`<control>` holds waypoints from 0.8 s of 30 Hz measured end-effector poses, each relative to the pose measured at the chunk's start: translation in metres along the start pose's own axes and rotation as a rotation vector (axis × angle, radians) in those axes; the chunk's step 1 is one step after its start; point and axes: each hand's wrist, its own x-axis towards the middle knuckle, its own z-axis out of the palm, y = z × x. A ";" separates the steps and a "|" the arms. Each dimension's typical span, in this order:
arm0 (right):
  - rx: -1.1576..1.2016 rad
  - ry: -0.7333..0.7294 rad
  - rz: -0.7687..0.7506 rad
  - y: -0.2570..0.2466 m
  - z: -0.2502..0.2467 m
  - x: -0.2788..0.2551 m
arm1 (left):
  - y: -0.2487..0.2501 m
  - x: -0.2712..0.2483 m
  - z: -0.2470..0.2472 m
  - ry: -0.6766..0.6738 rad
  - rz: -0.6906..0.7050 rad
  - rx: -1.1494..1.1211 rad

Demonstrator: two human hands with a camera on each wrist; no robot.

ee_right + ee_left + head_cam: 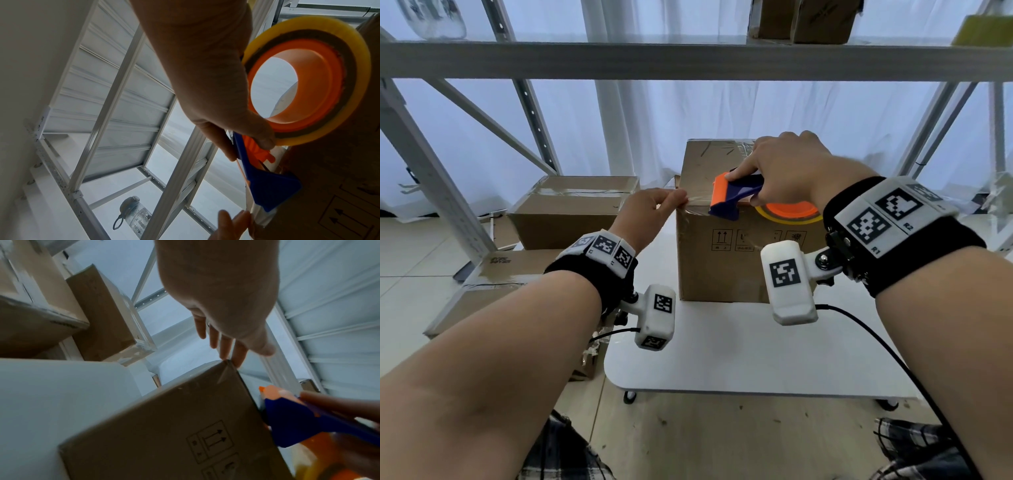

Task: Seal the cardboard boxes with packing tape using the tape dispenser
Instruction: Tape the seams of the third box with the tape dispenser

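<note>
A cardboard box (pixel 722 267) stands on the white table (pixel 739 359). My right hand (pixel 774 171) grips the blue and orange tape dispenser (pixel 736 197) at the box's top front edge, with the yellow tape roll (pixel 791 210) behind it. A short strip of clear tape (pixel 698 202) runs from the dispenser to the box's top left corner. My left hand (pixel 674 202) presses the tape there with straight fingertips (pixel 238 360). The right wrist view shows thumb and fingers around the dispenser (pixel 271 188) against the box (pixel 339 178).
Two taped cardboard boxes sit to the left, one (pixel 575 209) at the back and one (pixel 493 284) lower and nearer. A grey metal rack (pixel 688 58) spans overhead with boxes (pixel 801 20) on its shelf. A water bottle (pixel 133 212) stands on a shelf.
</note>
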 end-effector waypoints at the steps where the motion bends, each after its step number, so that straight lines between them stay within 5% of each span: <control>1: -0.002 -0.001 0.000 0.000 0.000 0.000 | 0.000 0.002 0.000 0.001 0.004 0.004; 11: -0.027 0.024 -0.011 -0.001 0.003 -0.001 | -0.002 0.003 -0.004 0.013 0.214 0.371; 15: -0.023 0.016 -0.001 -0.002 0.003 -0.001 | 0.009 0.005 0.004 -0.141 0.255 0.461; 18: -0.022 -0.001 -0.014 -0.002 0.001 -0.001 | 0.011 0.007 0.011 -0.223 0.260 0.499; 24: -0.026 -0.044 -0.085 -0.011 -0.014 0.009 | -0.011 0.009 -0.003 -0.170 0.237 0.646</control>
